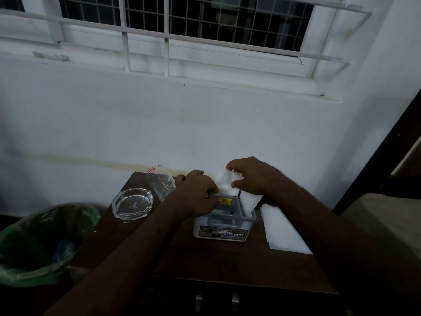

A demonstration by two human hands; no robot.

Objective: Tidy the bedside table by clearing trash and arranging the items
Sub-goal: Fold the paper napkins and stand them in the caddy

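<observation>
White tissue (225, 182) is pinched by the right hand (252, 176) above the holder (222, 226) on the counter (227, 258); the holder's top is gripped by the left hand (196, 192).

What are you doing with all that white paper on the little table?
A person is tidying a dark wooden bedside table. Both hands are at a white holder box near its middle: the right hand grips white tissue sticking out of the box, and the left hand rests on the box beside it. More white paper lies flat to the right. A glass ashtray and a drinking glass sit on the left, next to a green-lined bin.
</observation>
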